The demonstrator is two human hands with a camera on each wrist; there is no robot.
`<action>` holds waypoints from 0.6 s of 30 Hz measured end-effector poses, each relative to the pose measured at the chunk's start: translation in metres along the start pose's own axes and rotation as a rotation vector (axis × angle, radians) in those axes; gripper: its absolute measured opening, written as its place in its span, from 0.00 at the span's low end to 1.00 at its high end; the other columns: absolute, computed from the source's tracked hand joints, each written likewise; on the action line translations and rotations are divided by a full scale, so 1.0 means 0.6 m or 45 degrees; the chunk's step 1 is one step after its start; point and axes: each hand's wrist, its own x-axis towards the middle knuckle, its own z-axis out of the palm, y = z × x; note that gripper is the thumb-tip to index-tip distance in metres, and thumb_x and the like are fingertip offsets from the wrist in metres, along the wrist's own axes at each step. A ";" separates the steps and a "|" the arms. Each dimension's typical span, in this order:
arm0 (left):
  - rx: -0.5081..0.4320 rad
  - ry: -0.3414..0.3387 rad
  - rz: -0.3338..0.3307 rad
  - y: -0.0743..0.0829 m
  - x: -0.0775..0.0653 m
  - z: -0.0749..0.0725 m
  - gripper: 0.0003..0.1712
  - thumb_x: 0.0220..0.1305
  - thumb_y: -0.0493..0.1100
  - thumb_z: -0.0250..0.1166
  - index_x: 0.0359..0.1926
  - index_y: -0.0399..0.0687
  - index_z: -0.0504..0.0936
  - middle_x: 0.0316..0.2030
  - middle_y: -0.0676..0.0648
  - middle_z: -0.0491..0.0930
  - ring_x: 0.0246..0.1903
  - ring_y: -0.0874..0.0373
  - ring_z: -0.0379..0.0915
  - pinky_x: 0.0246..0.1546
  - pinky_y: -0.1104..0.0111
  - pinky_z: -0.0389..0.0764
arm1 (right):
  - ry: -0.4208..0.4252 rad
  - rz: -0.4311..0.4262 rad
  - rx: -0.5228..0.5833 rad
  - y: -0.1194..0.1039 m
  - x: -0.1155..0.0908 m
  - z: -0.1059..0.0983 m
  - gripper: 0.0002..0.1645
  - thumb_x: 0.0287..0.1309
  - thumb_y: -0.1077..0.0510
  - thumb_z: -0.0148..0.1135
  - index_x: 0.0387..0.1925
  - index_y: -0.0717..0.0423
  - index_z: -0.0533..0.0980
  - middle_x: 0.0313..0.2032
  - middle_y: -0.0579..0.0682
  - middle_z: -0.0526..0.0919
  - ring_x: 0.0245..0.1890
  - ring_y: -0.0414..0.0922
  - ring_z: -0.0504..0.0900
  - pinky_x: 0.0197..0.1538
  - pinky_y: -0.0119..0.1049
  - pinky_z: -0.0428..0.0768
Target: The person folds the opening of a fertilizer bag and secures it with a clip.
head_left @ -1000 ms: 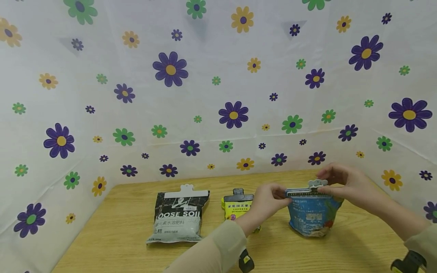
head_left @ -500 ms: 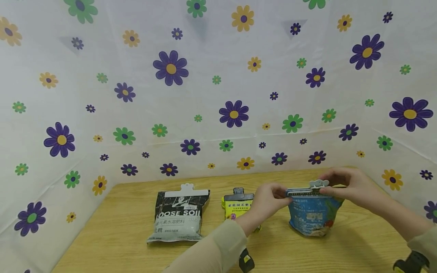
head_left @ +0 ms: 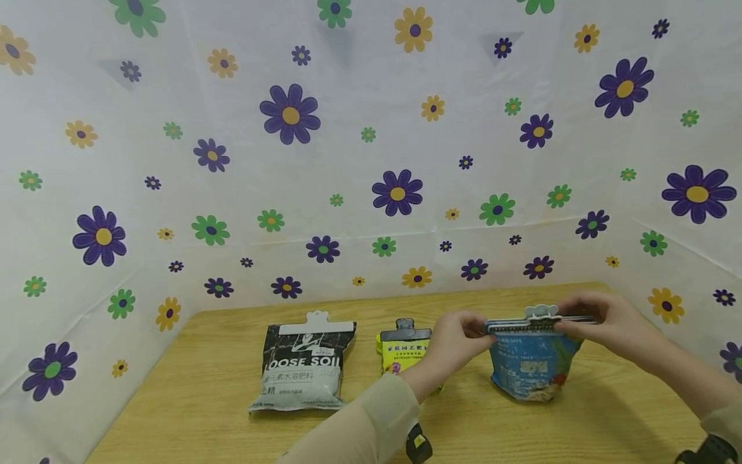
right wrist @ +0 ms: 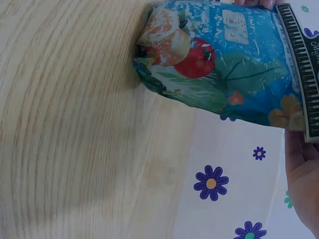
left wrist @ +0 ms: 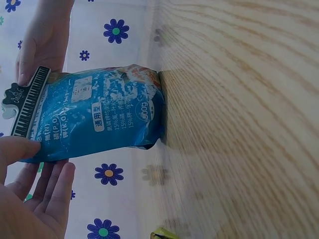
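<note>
A blue fertilizer bag stands on the table at the right, a bag clip across its top. The clip's bar has a piano-key pattern, seen in the left wrist view, and a pale scalloped handle. My left hand pinches the bag's top left corner, thumb in front and fingers behind. My right hand holds the right end of the clip between thumb and fingers. In the right wrist view, printed vegetables show on the bag's side, and part of the right hand is hidden behind the clip.
A black and grey LOOSE SOIL bag with a white clip lies at the left on the wooden table. Between the bags is a yellow bag with a dark clip, partly behind my left arm. Flower-print cloth surrounds the table.
My right hand has slid right from the clip's handle to its right end. The clip has shifted slightly right along the bag's top. The left hand keeps its place.
</note>
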 end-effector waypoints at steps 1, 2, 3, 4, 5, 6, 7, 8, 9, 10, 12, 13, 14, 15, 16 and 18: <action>0.003 -0.001 0.001 0.000 0.000 0.000 0.06 0.66 0.37 0.75 0.43 0.42 0.90 0.38 0.47 0.90 0.32 0.72 0.80 0.36 0.77 0.84 | 0.010 0.012 0.002 0.003 -0.001 0.000 0.14 0.69 0.63 0.70 0.52 0.65 0.82 0.42 0.25 0.84 0.43 0.24 0.83 0.41 0.28 0.87; 0.007 -0.002 0.003 0.000 0.000 0.000 0.05 0.66 0.37 0.75 0.43 0.42 0.90 0.38 0.47 0.90 0.32 0.72 0.79 0.36 0.77 0.84 | 0.017 0.012 0.004 0.005 -0.002 -0.001 0.14 0.69 0.63 0.70 0.52 0.65 0.83 0.42 0.25 0.84 0.43 0.24 0.83 0.41 0.28 0.87; 0.008 -0.002 0.000 0.000 0.001 0.000 0.06 0.66 0.37 0.75 0.43 0.43 0.90 0.38 0.47 0.90 0.32 0.72 0.79 0.36 0.78 0.84 | 0.028 0.015 0.007 0.007 -0.003 -0.002 0.13 0.69 0.63 0.70 0.52 0.65 0.83 0.42 0.25 0.84 0.42 0.25 0.83 0.41 0.28 0.87; 0.011 -0.002 0.002 0.000 0.001 0.000 0.06 0.66 0.37 0.75 0.43 0.42 0.90 0.38 0.47 0.90 0.32 0.72 0.79 0.36 0.78 0.84 | 0.032 0.008 0.008 0.009 -0.004 -0.004 0.12 0.70 0.63 0.69 0.51 0.65 0.83 0.42 0.25 0.83 0.42 0.25 0.83 0.41 0.28 0.87; 0.016 -0.002 0.007 0.000 0.002 0.000 0.06 0.66 0.37 0.75 0.43 0.42 0.90 0.38 0.47 0.90 0.32 0.72 0.79 0.36 0.78 0.84 | 0.042 0.004 0.013 0.010 -0.005 -0.005 0.12 0.70 0.63 0.69 0.51 0.65 0.83 0.42 0.24 0.83 0.42 0.26 0.83 0.41 0.28 0.86; 0.016 -0.002 0.007 0.000 0.002 0.000 0.06 0.66 0.37 0.75 0.43 0.42 0.90 0.38 0.46 0.90 0.32 0.72 0.79 0.36 0.78 0.84 | 0.048 -0.001 0.017 0.011 -0.007 -0.007 0.11 0.70 0.63 0.69 0.50 0.64 0.84 0.42 0.24 0.83 0.42 0.26 0.84 0.41 0.27 0.86; 0.014 -0.003 0.005 0.000 0.002 0.000 0.06 0.66 0.37 0.75 0.43 0.42 0.90 0.38 0.46 0.90 0.32 0.71 0.79 0.37 0.77 0.84 | 0.057 -0.004 0.024 0.012 -0.008 -0.008 0.10 0.70 0.64 0.69 0.49 0.64 0.84 0.42 0.24 0.84 0.42 0.26 0.84 0.41 0.27 0.86; 0.012 -0.004 0.005 0.000 0.002 0.000 0.06 0.66 0.37 0.75 0.43 0.42 0.90 0.39 0.46 0.90 0.32 0.71 0.80 0.37 0.77 0.85 | 0.057 -0.010 0.033 0.014 -0.009 -0.009 0.10 0.70 0.64 0.68 0.49 0.63 0.84 0.43 0.24 0.84 0.42 0.26 0.84 0.41 0.27 0.86; 0.010 -0.006 0.005 0.000 0.002 0.000 0.07 0.66 0.37 0.75 0.44 0.41 0.90 0.39 0.46 0.90 0.33 0.71 0.80 0.37 0.77 0.85 | 0.058 -0.012 0.037 0.015 -0.010 -0.010 0.09 0.70 0.64 0.68 0.49 0.63 0.84 0.43 0.23 0.84 0.42 0.26 0.84 0.41 0.26 0.86; 0.010 -0.007 0.006 0.000 0.002 0.000 0.07 0.66 0.37 0.75 0.44 0.41 0.90 0.39 0.46 0.90 0.33 0.71 0.80 0.37 0.77 0.85 | 0.059 -0.013 0.043 0.016 -0.011 -0.011 0.09 0.70 0.64 0.68 0.49 0.63 0.85 0.43 0.23 0.84 0.42 0.26 0.84 0.41 0.26 0.86; 0.001 -0.009 -0.002 0.000 0.002 0.000 0.07 0.66 0.37 0.75 0.44 0.41 0.90 0.39 0.46 0.90 0.33 0.71 0.80 0.37 0.77 0.85 | 0.060 -0.006 0.049 0.020 -0.012 -0.011 0.09 0.70 0.64 0.68 0.49 0.62 0.85 0.43 0.23 0.84 0.42 0.26 0.85 0.41 0.26 0.86; 0.002 -0.008 -0.002 -0.001 0.002 0.000 0.07 0.66 0.37 0.75 0.44 0.41 0.90 0.39 0.46 0.90 0.33 0.71 0.80 0.37 0.77 0.85 | 0.059 0.001 0.053 0.021 -0.012 -0.011 0.09 0.70 0.64 0.68 0.49 0.62 0.85 0.43 0.23 0.84 0.42 0.26 0.85 0.41 0.26 0.86; 0.001 -0.010 -0.002 -0.001 0.002 0.000 0.06 0.66 0.37 0.75 0.44 0.42 0.90 0.39 0.46 0.90 0.32 0.71 0.80 0.37 0.78 0.85 | 0.056 0.009 0.055 0.023 -0.013 -0.011 0.09 0.71 0.64 0.68 0.49 0.62 0.85 0.43 0.23 0.84 0.42 0.27 0.85 0.41 0.26 0.86; 0.000 -0.010 -0.002 -0.002 0.002 0.000 0.06 0.66 0.37 0.75 0.43 0.42 0.90 0.38 0.46 0.90 0.32 0.72 0.79 0.37 0.78 0.84 | 0.053 0.018 0.056 0.024 -0.014 -0.011 0.09 0.71 0.63 0.68 0.50 0.62 0.85 0.43 0.23 0.84 0.41 0.28 0.86 0.41 0.26 0.86; -0.001 -0.010 -0.004 -0.003 0.002 0.001 0.06 0.66 0.36 0.75 0.43 0.42 0.90 0.38 0.47 0.90 0.32 0.72 0.79 0.36 0.78 0.84 | 0.049 0.026 0.057 0.025 -0.014 -0.010 0.10 0.71 0.63 0.68 0.50 0.62 0.84 0.43 0.24 0.84 0.41 0.28 0.86 0.41 0.26 0.86; -0.008 -0.012 -0.010 -0.004 0.002 0.001 0.05 0.67 0.37 0.75 0.43 0.42 0.91 0.38 0.47 0.90 0.31 0.73 0.78 0.36 0.79 0.83 | 0.045 0.036 0.055 0.027 -0.016 -0.009 0.10 0.71 0.63 0.68 0.50 0.62 0.84 0.43 0.24 0.84 0.40 0.30 0.86 0.41 0.26 0.86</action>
